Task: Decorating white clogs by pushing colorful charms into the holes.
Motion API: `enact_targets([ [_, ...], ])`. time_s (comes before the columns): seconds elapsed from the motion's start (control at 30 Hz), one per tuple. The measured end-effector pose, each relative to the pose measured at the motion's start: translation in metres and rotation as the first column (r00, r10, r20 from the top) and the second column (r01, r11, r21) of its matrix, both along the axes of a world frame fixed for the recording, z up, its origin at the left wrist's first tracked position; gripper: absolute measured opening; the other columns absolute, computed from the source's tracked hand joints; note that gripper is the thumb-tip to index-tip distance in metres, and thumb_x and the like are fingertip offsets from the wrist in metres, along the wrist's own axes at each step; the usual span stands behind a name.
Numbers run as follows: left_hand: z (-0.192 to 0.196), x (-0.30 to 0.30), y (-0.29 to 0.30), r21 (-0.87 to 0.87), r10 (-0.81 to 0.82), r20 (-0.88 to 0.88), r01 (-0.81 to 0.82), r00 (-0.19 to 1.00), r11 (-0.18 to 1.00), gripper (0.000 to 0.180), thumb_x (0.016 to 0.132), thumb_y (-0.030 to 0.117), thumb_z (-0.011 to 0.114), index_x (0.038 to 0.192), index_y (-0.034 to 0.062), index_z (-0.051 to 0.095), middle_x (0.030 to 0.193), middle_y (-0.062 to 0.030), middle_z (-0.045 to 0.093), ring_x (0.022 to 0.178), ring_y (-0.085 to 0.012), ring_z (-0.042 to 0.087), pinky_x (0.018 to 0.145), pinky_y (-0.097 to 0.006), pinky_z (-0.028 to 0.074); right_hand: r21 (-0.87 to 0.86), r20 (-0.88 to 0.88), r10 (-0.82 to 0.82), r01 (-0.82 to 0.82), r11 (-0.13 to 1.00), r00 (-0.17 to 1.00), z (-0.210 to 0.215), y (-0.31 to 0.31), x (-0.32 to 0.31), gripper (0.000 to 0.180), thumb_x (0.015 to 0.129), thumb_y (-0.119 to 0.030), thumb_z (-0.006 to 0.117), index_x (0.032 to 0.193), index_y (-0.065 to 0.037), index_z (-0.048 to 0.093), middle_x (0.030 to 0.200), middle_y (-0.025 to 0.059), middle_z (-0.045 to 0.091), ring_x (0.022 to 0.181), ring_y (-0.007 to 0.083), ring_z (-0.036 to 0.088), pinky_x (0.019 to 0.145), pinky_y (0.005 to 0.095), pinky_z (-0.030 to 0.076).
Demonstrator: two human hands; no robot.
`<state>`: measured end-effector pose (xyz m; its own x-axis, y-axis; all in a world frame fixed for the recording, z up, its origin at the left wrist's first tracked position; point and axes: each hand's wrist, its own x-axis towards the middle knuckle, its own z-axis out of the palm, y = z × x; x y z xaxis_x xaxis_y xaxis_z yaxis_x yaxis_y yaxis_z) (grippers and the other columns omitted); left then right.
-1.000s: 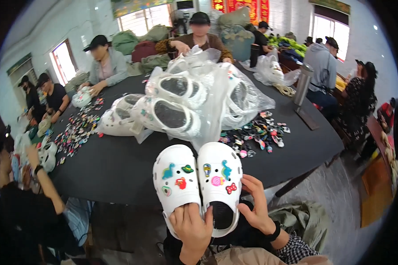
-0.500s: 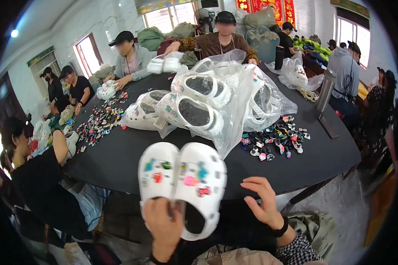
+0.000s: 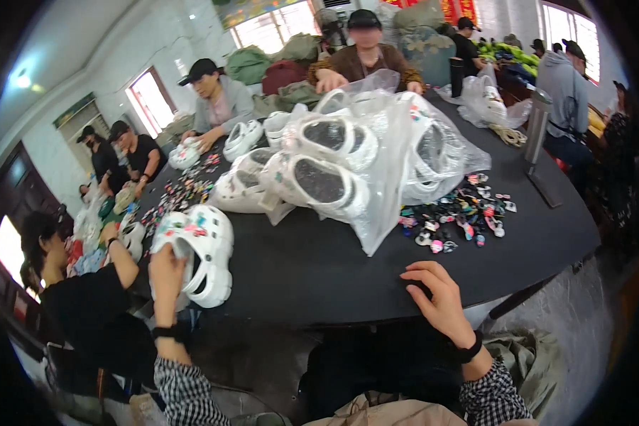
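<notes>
My left hand (image 3: 169, 278) grips a pair of white clogs (image 3: 209, 248) by their heel openings, at the left front edge of the dark table (image 3: 298, 277). Colourful charms dot their perforated toes. My right hand (image 3: 437, 295) hangs over the front edge with nothing in it, its fingers bent and thumb apart. Beyond the hands, a heap of white clogs in clear plastic bags (image 3: 326, 170) covers the middle of the table. A pile of small shoe charms (image 3: 461, 216) lies past my right hand, to the right of the bags.
More charms (image 3: 184, 195) spread along the left side. Two unbagged white clogs (image 3: 243, 138) stand behind the heap. A steel flask (image 3: 538, 128) and a dark flat object (image 3: 543, 186) are at the right. Co-workers sit around; one in black (image 3: 85, 305) is close on my left.
My left hand has carried the pair of clogs left from front centre and turned it. The far co-worker's white clogs now rest on the table. My right hand stays nearly in place.
</notes>
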<state>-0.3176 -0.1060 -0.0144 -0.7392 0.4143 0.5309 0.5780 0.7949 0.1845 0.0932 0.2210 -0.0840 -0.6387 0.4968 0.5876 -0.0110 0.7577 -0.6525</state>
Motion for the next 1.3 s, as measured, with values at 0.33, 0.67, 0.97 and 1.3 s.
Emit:
enact_targets([
  [0.33, -0.009, 0.007, 0.019, -0.057, 0.051, -0.219, -0.065, 0.974, 0.996, 0.036, 0.082, 0.022, 0.073, 0.106, -0.0018, 0.064, 0.108, -0.0203, 0.060, 0.104, -0.0395, 0.058, 0.088, -0.047, 0.047, 0.064, 0.063, -0.053, 0.049, 0.997, 0.997, -0.001, -0.001, -0.002, 0.014, 0.081, -0.005, 0.072, 0.095, -0.007, 0.071, 0.103, 0.0062, 0.068, 0.092, 0.0261, 0.066, 0.080, 0.0364, 0.050],
  [0.67, -0.043, 0.133, 0.127, 0.257, -0.622, 0.023, 0.596, 0.783, 0.760, 0.031, 0.084, 0.010, 0.071, 0.112, -0.0001, 0.065, 0.112, -0.0174, 0.060, 0.108, -0.0362, 0.057, 0.095, -0.043, 0.046, -0.382, 0.164, 0.310, -0.229, 0.895, 0.937, 0.019, 0.015, 0.011, 0.028, 0.091, -0.004, 0.066, 0.119, -0.001, 0.065, 0.126, 0.0112, 0.061, 0.120, 0.0227, 0.057, 0.101, 0.0356, 0.045],
  [0.97, -0.096, 0.137, 0.140, 0.341, -0.575, 0.077, 0.520, 0.815, 0.783, 0.035, 0.092, 0.015, 0.066, 0.122, -0.0025, 0.061, 0.128, -0.0201, 0.055, 0.121, -0.0361, 0.051, 0.103, -0.044, 0.042, -0.513, -0.039, 0.310, -0.285, 0.810, 0.950, 0.073, 0.061, -0.066, 0.075, 0.099, -0.020, 0.063, 0.154, 0.003, 0.019, 0.147, 0.0214, 0.043, 0.138, 0.0294, 0.043, 0.109, 0.0371, 0.041],
  [1.3, -0.089, 0.149, 0.131, 0.751, -0.488, -0.112, 0.395, 0.865, 0.528, 0.019, 0.101, 0.010, 0.050, 0.106, -0.0027, 0.063, 0.102, -0.0137, 0.061, 0.094, -0.0257, 0.060, 0.085, -0.035, 0.047, -0.602, -0.297, 0.647, -0.664, 0.443, 0.702, 0.112, -0.030, -0.145, 0.016, 0.102, -0.023, 0.058, 0.106, -0.008, 0.063, 0.101, 0.0020, 0.070, 0.098, 0.0103, 0.064, 0.088, 0.0265, 0.050],
])
